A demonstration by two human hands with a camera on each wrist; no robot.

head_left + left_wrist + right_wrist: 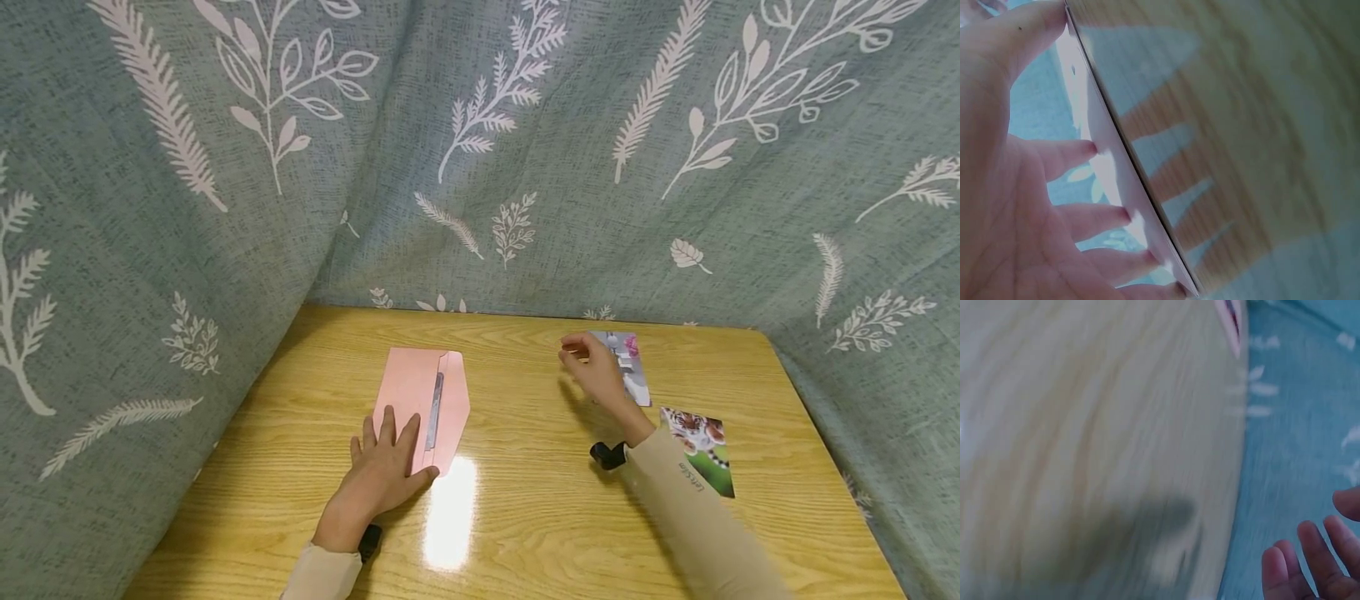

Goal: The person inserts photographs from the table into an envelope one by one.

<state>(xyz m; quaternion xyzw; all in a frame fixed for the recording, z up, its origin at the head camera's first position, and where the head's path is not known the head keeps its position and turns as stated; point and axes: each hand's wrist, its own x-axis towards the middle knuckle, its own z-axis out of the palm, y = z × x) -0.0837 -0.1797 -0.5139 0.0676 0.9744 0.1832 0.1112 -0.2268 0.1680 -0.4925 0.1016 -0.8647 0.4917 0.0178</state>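
Observation:
A pink envelope (403, 382) lies on the table with its flap unfolded to the right. A narrow grey strip (434, 408) shows in its opening. My left hand (380, 475) rests on the envelope's near part, fingers spread and thumb at the near edge. In the left wrist view the fingertips (1119, 215) meet the pink paper along its length. Farther right, my right hand (597, 373) hovers with loosely bent fingers and nothing in them. It overlaps a greyish picture card (636, 375) with a pink flower, partly hidden behind the hand and wrist.
A tiger picture card (708, 446) lies nearer on the right, partly covered by the right sleeve. The wooden table (517, 500) has a bright glare spot near the envelope. Leaf-patterned green-blue cloth (570, 233) hangs behind and along both sides.

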